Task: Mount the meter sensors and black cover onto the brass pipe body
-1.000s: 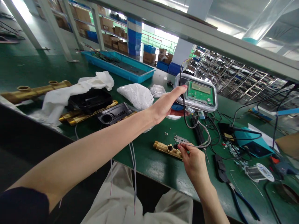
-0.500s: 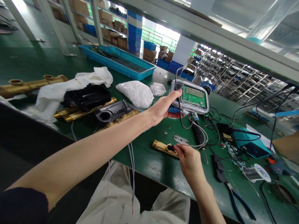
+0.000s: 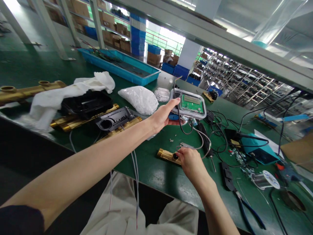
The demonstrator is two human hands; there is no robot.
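Note:
My left hand (image 3: 163, 115) reaches across the green bench and grips the near edge of a clear plastic housing (image 3: 189, 104) with a green circuit board inside. Thin grey wires (image 3: 199, 141) hang from that housing down to my right hand (image 3: 189, 160). That right hand is pinched shut on the wire ends at a port of a short brass fitting (image 3: 166, 155) lying on the bench. A small flat metal plate (image 3: 184, 145) lies just beyond my right hand.
Brass pipes (image 3: 29, 90), a white cloth (image 3: 61, 94), black plastic covers (image 3: 85, 103), a white bag (image 3: 139, 99) and a blue tray (image 3: 117, 65) lie to the left. On the right are cables, a teal soldering station (image 3: 259, 153), a solder spool (image 3: 265, 180) and pliers (image 3: 246, 209).
My left hand has lowered the clear housing toward the bench. My right hand has closed in over the brass fitting's port, still holding the wires.

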